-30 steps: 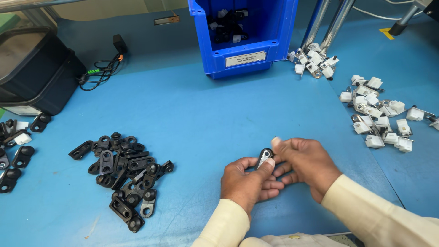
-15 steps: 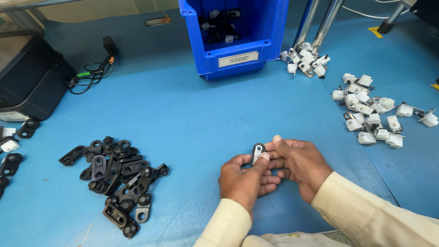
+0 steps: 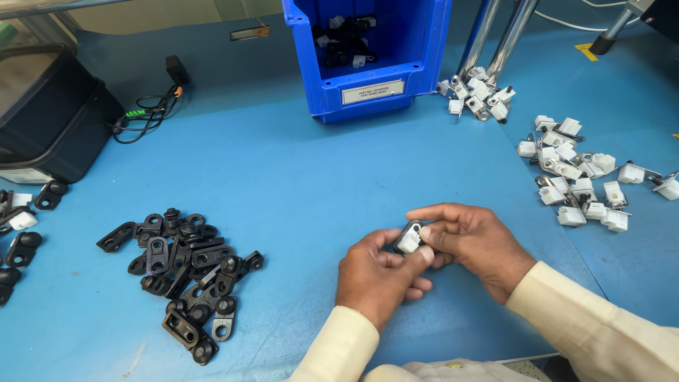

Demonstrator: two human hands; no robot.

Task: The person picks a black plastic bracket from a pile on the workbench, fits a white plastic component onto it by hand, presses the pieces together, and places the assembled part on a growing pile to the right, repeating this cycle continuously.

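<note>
My left hand (image 3: pixel 378 276) and my right hand (image 3: pixel 475 244) meet over the blue table (image 3: pixel 283 184), both pinching one small part (image 3: pixel 409 238): a black bracket with a white plastic piece against it. Fingers cover most of the part. A heap of black brackets (image 3: pixel 185 272) lies to the left of my left hand. White plastic pieces with metal tabs (image 3: pixel 576 184) are scattered to the right of my right hand.
A blue bin (image 3: pixel 368 78) holding black and white parts stands at the back centre. More white pieces (image 3: pixel 477 95) lie by two metal poles (image 3: pixel 495 35). A black box (image 3: pixel 49 113) with cables (image 3: pixel 152 106) sits far left, with assembled parts (image 3: pixel 21 233) at the left edge.
My hands stay together on the part and have turned it slightly between the fingers. The view has shifted a little; nothing else on the table moved.
</note>
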